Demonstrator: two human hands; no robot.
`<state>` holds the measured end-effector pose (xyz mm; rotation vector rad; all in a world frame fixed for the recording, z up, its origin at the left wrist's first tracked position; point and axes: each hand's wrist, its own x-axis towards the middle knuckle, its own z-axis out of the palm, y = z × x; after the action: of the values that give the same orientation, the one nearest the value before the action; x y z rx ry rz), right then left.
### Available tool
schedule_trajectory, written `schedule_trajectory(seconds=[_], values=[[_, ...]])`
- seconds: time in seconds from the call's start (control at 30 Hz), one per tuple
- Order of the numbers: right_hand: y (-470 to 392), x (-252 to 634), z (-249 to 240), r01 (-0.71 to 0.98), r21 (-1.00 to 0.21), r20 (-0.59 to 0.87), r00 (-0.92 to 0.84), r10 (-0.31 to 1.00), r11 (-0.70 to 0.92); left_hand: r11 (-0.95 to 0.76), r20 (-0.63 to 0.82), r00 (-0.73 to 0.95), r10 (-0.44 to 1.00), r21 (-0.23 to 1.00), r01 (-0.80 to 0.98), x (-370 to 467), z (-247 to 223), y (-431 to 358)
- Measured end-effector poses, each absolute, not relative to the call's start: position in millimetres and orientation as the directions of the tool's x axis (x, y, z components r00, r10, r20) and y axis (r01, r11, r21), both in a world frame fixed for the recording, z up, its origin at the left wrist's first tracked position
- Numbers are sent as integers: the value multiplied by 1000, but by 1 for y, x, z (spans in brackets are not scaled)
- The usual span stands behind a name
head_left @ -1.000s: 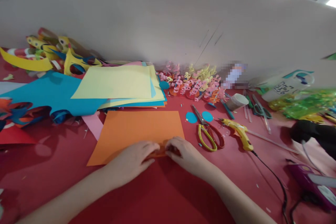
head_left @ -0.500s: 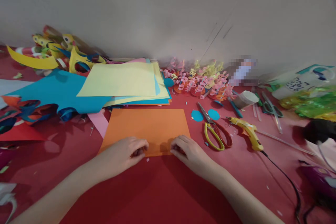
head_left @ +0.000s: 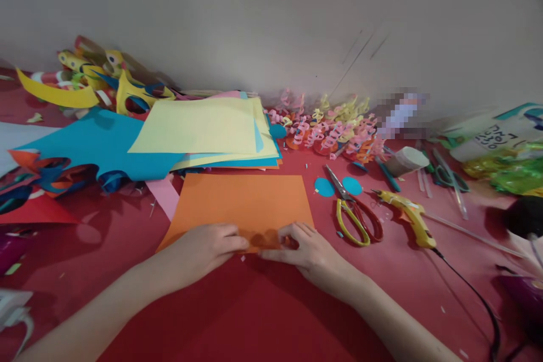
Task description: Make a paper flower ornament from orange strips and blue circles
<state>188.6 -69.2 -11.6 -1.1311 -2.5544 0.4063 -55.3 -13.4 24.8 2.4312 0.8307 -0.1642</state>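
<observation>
The left grip (head_left: 207, 244) is narrow, with the thumb and fingers close together at the near edge of an orange paper sheet (head_left: 246, 201). I cannot tell if it pinches the paper. The right grip (head_left: 317, 253) is part way open: its fingers are bent over the near right part of the sheet, and its thumb reaches left along the near edge. The orange sheet is in the middle of the red counter (head_left: 237, 317), partly hidden by both hands.

Just right of the sheet are yellow-and-red scissors (head_left: 347, 197). More to the right is a yellow glue gun (head_left: 407, 210). Two blue circles, one left (head_left: 324, 187) and one right (head_left: 352, 185), sit by the blades. A pink strip (head_left: 163, 198) meets the sheet's left side.

Farther away is a paper pile with a pale yellow sheet (head_left: 195, 127) on top. Left of it is a big blue sheet (head_left: 102, 138) with bites cut out. Right of it are curly pink and yellow paper bits (head_left: 333, 131). Behind everything is a gray wall (head_left: 254, 22).
</observation>
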Motion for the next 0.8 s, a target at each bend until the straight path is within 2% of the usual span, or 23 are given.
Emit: schedule_trajectory(seconds=[0.13,0.33,0.63,0.8], values=[[-70,187,-12,680,-380,98,-645,758,628,-585,-232,830,508,614,530,-63,19,-6],[-67,195,0,701,-461,48,-593,804,544,-430,-281,810,515,732,528,-61,30,-8],[-69,175,-1,630,-550,187,-547,816,548,-364,-338,767,546,729,580,-57,33,-10],[-64,159,-12,635,-556,188,-533,825,536,-381,-334,765,550,715,586,-58,31,-10]])
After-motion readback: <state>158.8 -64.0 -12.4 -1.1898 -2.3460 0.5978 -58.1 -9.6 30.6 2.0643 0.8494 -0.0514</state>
